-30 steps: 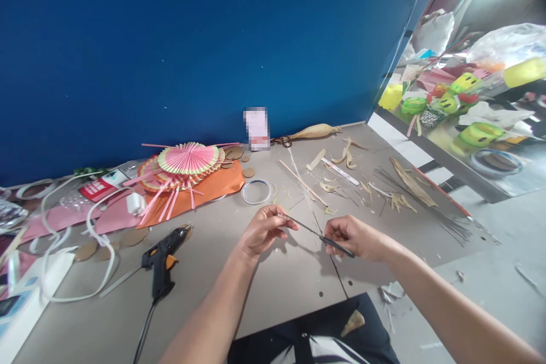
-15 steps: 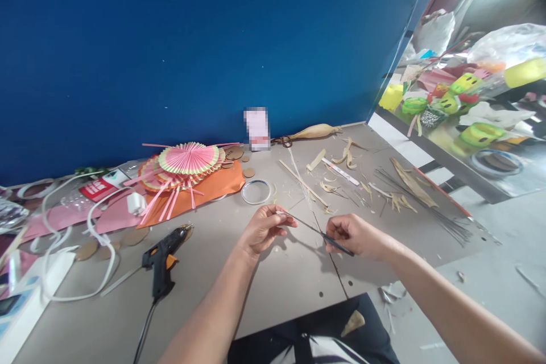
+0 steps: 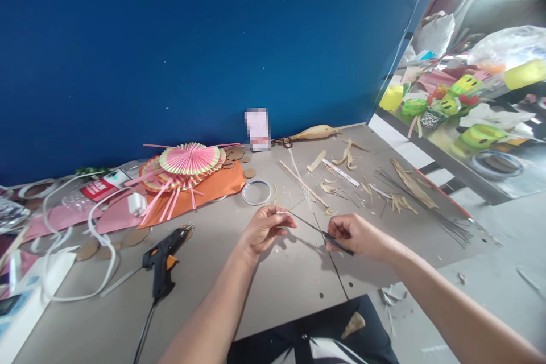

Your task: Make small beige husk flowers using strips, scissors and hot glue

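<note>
Above the grey table [image 3: 205, 273], my right hand [image 3: 350, 232] grips a slim dark tool [image 3: 341, 247] slanting to my left hand [image 3: 264, 231], whose thumb and forefinger press together, on what I can't tell, so a slip could jab them.

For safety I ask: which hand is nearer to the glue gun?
The left hand; it is between the glue gun and the right hand, which is farther away.
</note>
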